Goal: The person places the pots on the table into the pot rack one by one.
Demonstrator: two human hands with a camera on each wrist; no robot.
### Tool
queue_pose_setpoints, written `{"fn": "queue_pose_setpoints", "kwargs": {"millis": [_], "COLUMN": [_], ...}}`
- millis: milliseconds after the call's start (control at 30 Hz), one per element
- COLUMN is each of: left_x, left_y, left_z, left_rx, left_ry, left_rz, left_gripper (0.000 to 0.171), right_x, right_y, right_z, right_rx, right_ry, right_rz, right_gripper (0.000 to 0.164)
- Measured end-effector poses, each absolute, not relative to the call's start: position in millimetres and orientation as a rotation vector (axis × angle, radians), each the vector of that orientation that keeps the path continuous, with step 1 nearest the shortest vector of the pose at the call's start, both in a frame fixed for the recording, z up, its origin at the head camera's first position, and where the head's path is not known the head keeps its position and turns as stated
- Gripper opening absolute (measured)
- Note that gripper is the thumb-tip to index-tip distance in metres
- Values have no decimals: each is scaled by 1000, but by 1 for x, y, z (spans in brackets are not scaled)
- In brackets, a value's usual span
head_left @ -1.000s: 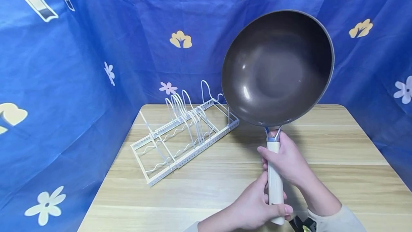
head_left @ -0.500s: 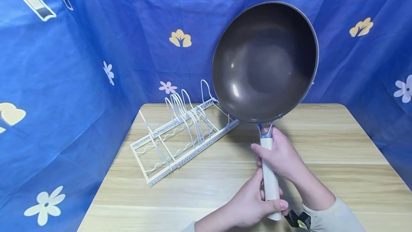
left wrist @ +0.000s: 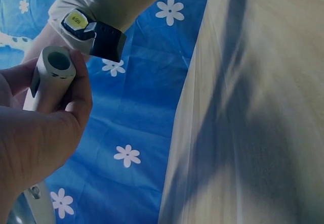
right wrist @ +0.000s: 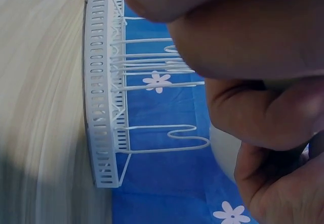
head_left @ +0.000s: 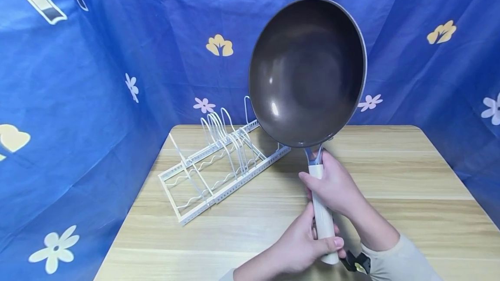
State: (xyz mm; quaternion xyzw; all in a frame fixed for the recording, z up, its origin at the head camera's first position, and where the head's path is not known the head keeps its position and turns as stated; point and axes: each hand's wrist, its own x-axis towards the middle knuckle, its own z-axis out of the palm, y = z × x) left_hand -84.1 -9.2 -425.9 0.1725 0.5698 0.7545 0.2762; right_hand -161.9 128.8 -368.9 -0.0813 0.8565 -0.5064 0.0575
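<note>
A deep wok (head_left: 308,73) with a dark inside is held up over the table, its inside facing me and its handle pointing down. My right hand (head_left: 337,185) grips the upper part of the cream handle (head_left: 323,220), just below the metal bracket, thumb across the front. Lower down, my left hand (head_left: 298,246) holds the handle near its end, thumb over it. The left wrist view shows the hollow handle end (left wrist: 54,72) between left thumb and fingers. Behind the wok's lower left edge, a white wire rack (head_left: 234,186) lies on the table, partly hidden by the wok.
The wooden table (head_left: 406,211) has blue flowered cloth (head_left: 187,73) hanging behind it and at both sides. Several upright wire dividers (right wrist: 152,85) stick up from the rack. A black wrist device (left wrist: 107,42) sits at the right sleeve.
Both hands have carried the wok left and slightly up, so it now covers more of the rack's right end. The wok has turned a little and looks narrower. The rack has stayed put.
</note>
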Motion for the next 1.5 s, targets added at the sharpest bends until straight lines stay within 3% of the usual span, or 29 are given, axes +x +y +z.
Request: {"fn": "queue_pose_setpoints", "kwargs": {"millis": [800, 1067, 1500], "left_x": [-91, -91, -93], "left_y": [-28, -33, -39], "left_z": [-430, -431, -433], "left_rx": [575, 573, 562], "left_ry": [1435, 1468, 1416], "left_rz": [2053, 2050, 2089], "left_gripper": [34, 38, 26], "right_x": [-167, -170, -177], "right_y": [101, 91, 81], "right_z": [-357, -359, -370], "right_rx": [-304, -298, -277], "right_ry": [2804, 2737, 2621], "right_rz": [-1274, -1323, -1486], "right_gripper": [28, 29, 33]}}
